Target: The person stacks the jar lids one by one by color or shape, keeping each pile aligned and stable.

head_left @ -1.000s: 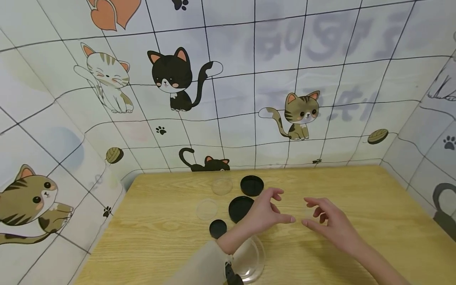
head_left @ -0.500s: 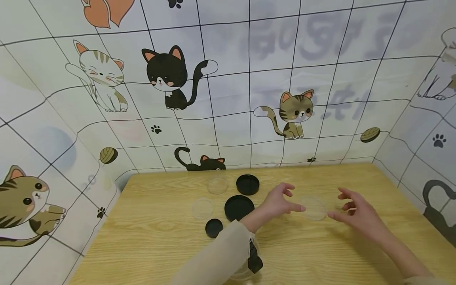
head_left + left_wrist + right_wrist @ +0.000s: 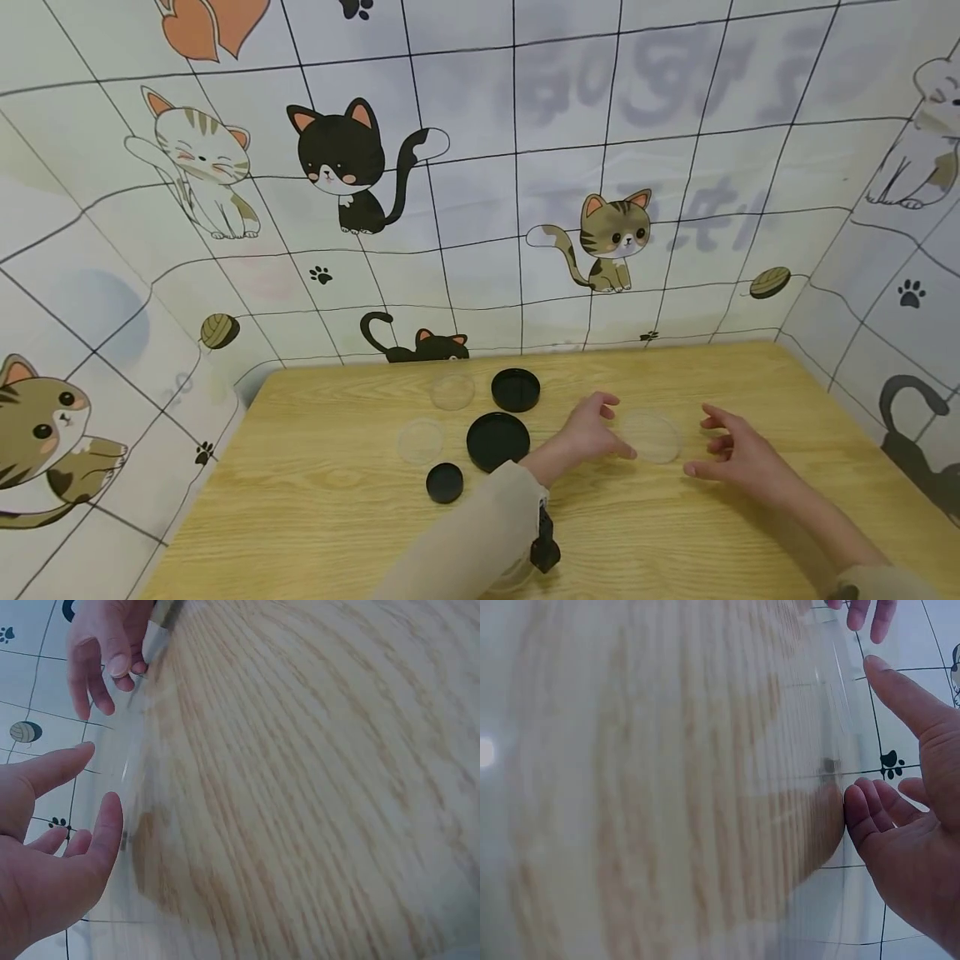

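Note:
A clear round dish (image 3: 651,437), faint against the wood, lies on the table between my two hands. My left hand (image 3: 588,429) is at its left side, with thumb and fingers spread apart and nothing gripped. On the other side my right hand (image 3: 738,458) is held with fingers loosely bent and thumb apart, a small gap from the dish's rim. In the left wrist view the left hand (image 3: 64,847) faces the other hand across a see-through edge. The right wrist view shows the right hand (image 3: 911,802) with bent fingers over the table's edge region.
Left of my hands lie a large black round dish (image 3: 498,440), a medium one (image 3: 516,390) behind it and a small one (image 3: 445,482). Two clear discs, one at the back (image 3: 452,390) and one nearer (image 3: 420,441), lie beside them. My left sleeve partly covers another clear dish (image 3: 513,577).
Both hands have moved right across the table and spread further apart. The clear dish now shows in the gap between them. In the last half second they have barely moved.

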`<state>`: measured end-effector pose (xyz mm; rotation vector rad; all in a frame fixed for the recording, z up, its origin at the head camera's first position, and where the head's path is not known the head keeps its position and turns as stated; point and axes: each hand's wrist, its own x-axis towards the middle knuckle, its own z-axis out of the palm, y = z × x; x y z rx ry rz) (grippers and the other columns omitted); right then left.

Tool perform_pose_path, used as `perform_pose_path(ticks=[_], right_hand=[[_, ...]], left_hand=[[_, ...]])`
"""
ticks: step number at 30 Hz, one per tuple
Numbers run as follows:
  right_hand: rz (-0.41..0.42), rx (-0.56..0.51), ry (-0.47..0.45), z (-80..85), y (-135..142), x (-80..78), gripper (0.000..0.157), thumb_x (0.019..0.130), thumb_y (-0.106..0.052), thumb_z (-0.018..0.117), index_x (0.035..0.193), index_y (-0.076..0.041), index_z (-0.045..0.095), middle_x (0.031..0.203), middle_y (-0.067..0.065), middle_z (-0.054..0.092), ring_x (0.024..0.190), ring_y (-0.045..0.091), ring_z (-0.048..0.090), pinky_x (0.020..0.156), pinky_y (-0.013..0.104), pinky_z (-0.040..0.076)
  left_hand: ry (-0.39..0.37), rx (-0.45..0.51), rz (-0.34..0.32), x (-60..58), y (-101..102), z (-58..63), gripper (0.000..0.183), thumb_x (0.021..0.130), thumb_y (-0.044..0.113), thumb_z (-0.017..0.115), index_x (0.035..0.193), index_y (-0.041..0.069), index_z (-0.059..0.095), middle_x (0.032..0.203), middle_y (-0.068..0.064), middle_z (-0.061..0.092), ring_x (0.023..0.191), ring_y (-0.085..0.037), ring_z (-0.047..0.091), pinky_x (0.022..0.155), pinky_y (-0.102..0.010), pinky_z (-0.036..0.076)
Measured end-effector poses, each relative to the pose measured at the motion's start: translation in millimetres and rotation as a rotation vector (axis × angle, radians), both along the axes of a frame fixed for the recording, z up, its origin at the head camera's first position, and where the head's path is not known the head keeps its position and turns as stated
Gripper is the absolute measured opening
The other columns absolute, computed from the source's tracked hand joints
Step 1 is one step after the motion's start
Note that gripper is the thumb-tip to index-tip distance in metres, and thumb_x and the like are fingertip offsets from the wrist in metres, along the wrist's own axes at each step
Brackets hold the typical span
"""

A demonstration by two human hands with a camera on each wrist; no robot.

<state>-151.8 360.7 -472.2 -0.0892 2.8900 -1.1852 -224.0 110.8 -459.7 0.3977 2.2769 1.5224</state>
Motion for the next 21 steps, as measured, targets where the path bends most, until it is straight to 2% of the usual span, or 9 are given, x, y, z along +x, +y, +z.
perform_pose_path(ticks=[6,11,15,21], right_hand=[[0.046,0.025,0.022,-0.2,-4.3,-3.0,0.097,0.081,-0.022,0.09,0.149,0.015,0.032,0.132,0.028,0.054,0.098,0.02,0.055,0.075,0.026,0.051],[0.086,0.018,0.056,-1.4,-12.0,-8.5,0.092,0.08,-0.022,0.09,0.145,0.016,0.038,0.127,0.024,0.059,0.098,0.02,0.055,0.076,0.026,0.05],[0.099,0.023,0.063,-4.4,-14.5,-11.5,0.089,0.08,-0.02,0.09,0.143,0.017,0.041,0.124,0.023,0.06,0.099,0.022,0.056,0.077,0.025,0.051],[0.1,0.056,0.074,-9.0,-14.6,-13.7,0.081,0.081,-0.021,0.089,0.14,0.016,0.047,0.119,0.018,0.063,0.099,0.026,0.058,0.079,0.025,0.05]], left_hand=[[0.019,-0.036,-0.011,-1.4,2.6,-3.2,0.072,0.071,-0.001,0.092,0.134,0.01,0.06,0.11,-0.001,0.061,0.09,-0.012,0.056,0.076,-0.026,0.05],[0.011,-0.048,0.017,-5.6,3.3,-8.2,0.067,0.071,-0.002,0.092,0.13,0.01,0.062,0.098,0.001,0.059,0.079,-0.012,0.052,0.072,-0.026,0.048],[0.022,-0.077,0.02,-8.1,6.0,-11.8,0.062,0.071,0.0,0.092,0.126,0.01,0.065,0.09,0.002,0.057,0.073,-0.011,0.048,0.069,-0.025,0.047],[0.041,-0.109,-0.008,-9.1,9.0,-14.4,0.06,0.071,0.0,0.092,0.125,0.007,0.066,0.087,0.004,0.056,0.07,-0.008,0.047,0.067,-0.022,0.045]])
